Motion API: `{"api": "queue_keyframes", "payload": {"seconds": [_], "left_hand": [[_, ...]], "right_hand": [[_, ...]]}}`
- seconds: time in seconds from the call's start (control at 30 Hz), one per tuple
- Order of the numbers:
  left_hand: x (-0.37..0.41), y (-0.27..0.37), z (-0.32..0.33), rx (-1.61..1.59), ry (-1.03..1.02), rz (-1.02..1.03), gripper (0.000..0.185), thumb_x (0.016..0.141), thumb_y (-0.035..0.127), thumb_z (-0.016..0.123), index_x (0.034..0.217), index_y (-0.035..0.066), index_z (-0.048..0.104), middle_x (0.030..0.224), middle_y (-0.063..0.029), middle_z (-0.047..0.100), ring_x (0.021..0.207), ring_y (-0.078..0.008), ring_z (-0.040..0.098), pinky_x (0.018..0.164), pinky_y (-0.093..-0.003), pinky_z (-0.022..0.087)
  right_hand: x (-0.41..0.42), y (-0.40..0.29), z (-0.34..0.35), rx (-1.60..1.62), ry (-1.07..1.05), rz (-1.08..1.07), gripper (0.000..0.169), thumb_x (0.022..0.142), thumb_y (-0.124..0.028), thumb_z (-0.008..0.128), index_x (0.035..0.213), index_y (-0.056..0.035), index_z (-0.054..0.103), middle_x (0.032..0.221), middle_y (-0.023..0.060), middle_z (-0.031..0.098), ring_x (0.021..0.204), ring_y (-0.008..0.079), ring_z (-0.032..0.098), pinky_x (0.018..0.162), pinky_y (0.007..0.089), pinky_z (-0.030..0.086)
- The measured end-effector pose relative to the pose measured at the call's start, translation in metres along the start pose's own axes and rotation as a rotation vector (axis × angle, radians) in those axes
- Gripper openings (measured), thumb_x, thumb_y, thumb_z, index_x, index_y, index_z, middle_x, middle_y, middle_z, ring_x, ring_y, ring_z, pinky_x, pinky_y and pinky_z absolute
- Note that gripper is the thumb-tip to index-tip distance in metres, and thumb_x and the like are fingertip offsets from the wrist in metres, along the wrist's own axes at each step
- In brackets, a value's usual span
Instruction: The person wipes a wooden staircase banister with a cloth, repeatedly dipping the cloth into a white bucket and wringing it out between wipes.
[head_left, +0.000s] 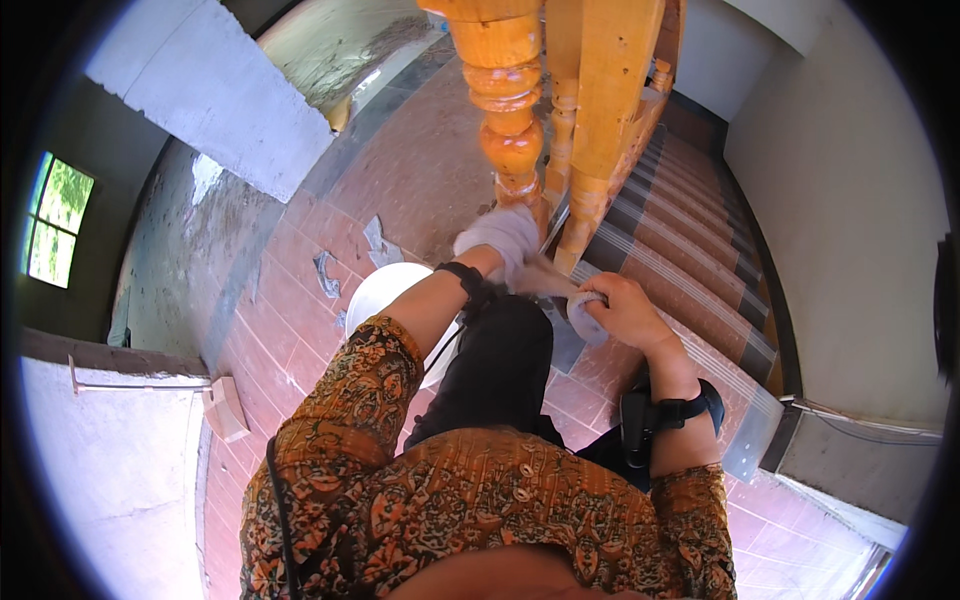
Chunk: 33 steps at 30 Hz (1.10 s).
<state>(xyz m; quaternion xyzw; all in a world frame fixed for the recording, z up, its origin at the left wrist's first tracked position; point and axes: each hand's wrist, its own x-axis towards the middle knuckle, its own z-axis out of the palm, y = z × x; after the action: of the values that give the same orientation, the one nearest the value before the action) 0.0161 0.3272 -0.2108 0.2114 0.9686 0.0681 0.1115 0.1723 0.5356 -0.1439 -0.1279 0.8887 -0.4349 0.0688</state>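
Note:
My left hand (498, 238) is covered in pale cloth, so its fingers are hidden. It is close to the foot of a turned wooden newel post (512, 142) with an orange-brown finish. A twisted stretch of the cloth (544, 279) runs from there to my right hand (624, 309), which grips its other end; a loop of it hangs below the fingers. Both hands are beyond my knee in dark trousers (495, 360). Behind my left forearm stands a white bucket (386, 291), partly hidden.
Tiled stairs (697, 247) with dark edging lie on the right, beside a wooden balustrade (600, 127). Crumpled grey scraps (327, 274) lie on the reddish tile floor (262, 315). A wooden block (225, 409) is at the left, next to a pale wall.

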Motion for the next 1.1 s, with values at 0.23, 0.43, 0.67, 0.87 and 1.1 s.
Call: {"api": "queue_keyframes", "payload": {"seconds": [0.23,0.43,0.67,0.87,1.1], "left_hand": [[0.002,-0.019,-0.029,-0.246,0.105,0.027,0.042,0.074,0.039,0.067,0.096,0.003,0.069,0.093,-0.0214,0.068,0.09,-0.0355,0.067,0.077,-0.0402,0.053],[0.038,-0.034,-0.034,-0.365,0.362,0.159,0.031,0.073,0.019,0.074,0.097,0.002,0.064,0.079,-0.0147,0.064,0.075,-0.0243,0.06,0.067,-0.0347,0.051],[0.076,-0.061,-0.036,-0.69,0.307,0.223,0.037,0.069,0.023,0.077,0.096,0.0,0.064,0.081,-0.0189,0.065,0.078,-0.0305,0.063,0.071,-0.0369,0.052],[0.051,-0.036,-0.027,-0.77,0.325,0.106,0.043,0.066,0.026,0.079,0.095,-0.001,0.064,0.082,-0.0225,0.066,0.081,-0.0359,0.066,0.074,-0.0388,0.053],[-0.015,-0.009,-0.071,-0.504,0.034,-0.001,0.033,0.072,0.025,0.073,0.093,0.0,0.066,0.084,-0.0251,0.066,0.082,-0.0382,0.066,0.072,-0.0396,0.053]], "right_hand": [[-0.025,-0.002,-0.014,0.032,0.04,0.021,0.02,0.077,-0.003,0.059,0.096,-0.0016,0.065,0.092,0.0167,0.063,0.087,0.0318,0.062,0.079,0.0361,0.049],[-0.027,-0.019,-0.024,0.138,0.054,-0.022,0.024,0.077,-0.001,0.058,0.101,-0.0032,0.063,0.098,0.0165,0.062,0.093,0.0333,0.061,0.084,0.0362,0.048],[-0.01,-0.013,-0.015,0.21,0.076,-0.074,0.028,0.076,0.006,0.056,0.102,-0.0012,0.062,0.096,0.0145,0.061,0.092,0.0296,0.06,0.084,0.0334,0.047],[-0.005,0.001,-0.011,0.395,0.15,0.085,0.023,0.082,-0.002,0.058,0.105,-0.0012,0.061,0.094,0.0126,0.064,0.086,0.0245,0.062,0.079,0.0316,0.049],[-0.007,0.011,-0.013,0.813,0.249,0.266,0.018,0.09,-0.004,0.055,0.106,-0.0025,0.062,0.09,0.0016,0.062,0.082,0.0101,0.058,0.076,0.0234,0.047]]}}
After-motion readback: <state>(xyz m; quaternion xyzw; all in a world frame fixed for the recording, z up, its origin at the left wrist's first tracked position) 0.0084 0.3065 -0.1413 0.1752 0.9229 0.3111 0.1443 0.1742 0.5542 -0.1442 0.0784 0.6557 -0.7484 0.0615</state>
